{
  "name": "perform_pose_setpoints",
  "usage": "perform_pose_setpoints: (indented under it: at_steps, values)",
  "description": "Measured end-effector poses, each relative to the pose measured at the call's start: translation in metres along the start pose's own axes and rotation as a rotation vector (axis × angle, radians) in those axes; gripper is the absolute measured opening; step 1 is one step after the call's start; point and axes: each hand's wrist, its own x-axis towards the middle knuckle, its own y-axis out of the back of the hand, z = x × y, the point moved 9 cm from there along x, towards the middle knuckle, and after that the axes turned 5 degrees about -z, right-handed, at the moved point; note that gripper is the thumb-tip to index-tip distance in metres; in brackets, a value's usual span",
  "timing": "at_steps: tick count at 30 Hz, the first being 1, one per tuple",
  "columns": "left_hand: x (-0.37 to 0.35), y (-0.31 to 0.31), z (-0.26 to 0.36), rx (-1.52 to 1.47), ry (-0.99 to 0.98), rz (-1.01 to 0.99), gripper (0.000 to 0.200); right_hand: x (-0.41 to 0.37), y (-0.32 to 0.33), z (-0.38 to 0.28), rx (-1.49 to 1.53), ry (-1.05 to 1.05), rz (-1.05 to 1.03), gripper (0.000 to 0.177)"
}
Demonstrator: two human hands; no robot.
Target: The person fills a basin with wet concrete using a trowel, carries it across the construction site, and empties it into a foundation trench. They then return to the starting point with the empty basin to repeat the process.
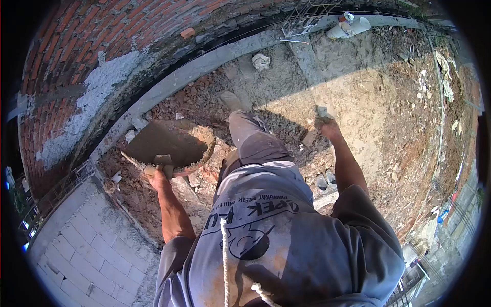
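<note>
At the left is a shallow tub (207,140) of wet grey-brown mortar, its rim crusted on the right side. My left hand (157,174) is closed at the tub's near rim, with tan, mortar-coloured shapes around the fingers. Out to the right, my right hand (330,129) is closed over the dirt near the sunlit strip. A small flat greyish piece (322,111) sticks out beyond its fingers; I cannot tell what kind of thing it is. My bent knee (258,138) stands between the two hands.
A red brick wall (76,46) with smeared mortar rises at upper left, above a curved concrete ledge (215,59). White buckets (350,28) lie at the far end. Grey blocks (92,250) form a surface at lower left. Shoes (326,180) rest on the rubble by my right side.
</note>
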Motion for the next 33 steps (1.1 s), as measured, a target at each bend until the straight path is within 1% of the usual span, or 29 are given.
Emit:
perform_pose_setpoints:
  at_steps: [1,2,5,6,9,11,13,14,17,18,20,22,23,24,25,26,28,31,32,33]
  values:
    - [-0.001,-0.004,0.006,-0.021,-0.001,0.005,0.036,-0.013,0.0,0.003,0.011,-0.035,0.0,0.04]
    - [-0.001,-0.017,0.015,-0.054,-0.028,-0.094,0.045,-0.009,-0.012,0.019,-0.126,-0.009,-0.047,0.04]
    - [-0.005,-0.037,0.029,0.011,0.027,-0.12,0.043,-0.016,-0.028,0.053,-0.082,-0.044,-0.014,0.04]
    - [0.006,-0.041,0.018,-0.008,0.062,-0.167,0.043,-0.051,-0.018,0.02,-0.075,-0.118,-0.126,0.041]
    - [0.005,-0.051,0.021,0.064,-0.047,-0.114,0.043,-0.047,-0.027,0.072,0.104,-0.186,-0.047,0.042]
    - [-0.003,-0.068,0.024,0.01,-0.04,-0.143,0.045,-0.048,-0.02,0.081,0.13,-0.161,-0.013,0.041]
    - [-0.002,-0.079,0.012,0.01,0.0,-0.18,0.046,-0.064,-0.003,0.075,0.189,-0.164,0.028,0.036]
    - [0.0,-0.087,0.009,-0.007,-0.008,-0.214,0.045,-0.075,0.014,0.062,0.109,-0.113,0.086,0.037]
    - [0.014,-0.115,-0.004,0.035,-0.008,-0.283,0.047,-0.088,0.033,0.064,0.195,-0.084,0.11,0.037]
    - [0.01,-0.121,0.0,0.06,-0.018,-0.268,0.048,-0.091,0.038,0.071,0.225,-0.074,0.171,0.034]
    - [-0.009,-0.132,0.013,0.109,-0.037,-0.236,0.05,-0.099,0.041,0.077,0.253,-0.094,0.165,0.033]
    - [-0.016,-0.136,0.016,0.191,-0.038,-0.217,0.052,-0.111,0.038,0.088,0.296,-0.101,0.166,0.03]
    - [-0.018,-0.138,0.016,0.227,-0.035,-0.205,0.053,-0.112,0.034,0.097,0.247,-0.14,0.13,0.03]
    - [-0.002,-0.14,-0.004,0.076,-0.046,-0.285,0.052,-0.119,0.029,0.102,0.264,-0.203,0.109,0.03]
    - [-0.006,-0.138,-0.006,0.096,-0.038,-0.267,0.052,-0.124,0.024,0.107,0.279,-0.262,0.086,0.03]
    - [-0.009,-0.136,-0.007,0.116,-0.032,-0.25,0.052,-0.122,0.018,0.12,0.23,-0.287,0.066,0.03]
    - [-0.02,-0.134,-0.005,0.175,0.006,-0.209,0.052,-0.122,0.016,0.122,0.122,-0.33,0.002,0.029]
    - [-0.012,-0.132,-0.025,0.048,-0.03,-0.276,0.052,-0.113,0.027,0.103,0.173,-0.197,-0.024,0.027]
    - [0.006,-0.132,-0.043,-0.015,-0.053,-0.346,0.052,-0.109,0.032,0.107,0.291,-0.286,0.028,0.026]
    - [0.01,-0.126,-0.041,-0.013,-0.051,-0.316,0.052,-0.107,0.042,0.091,0.246,-0.247,0.091,0.032]
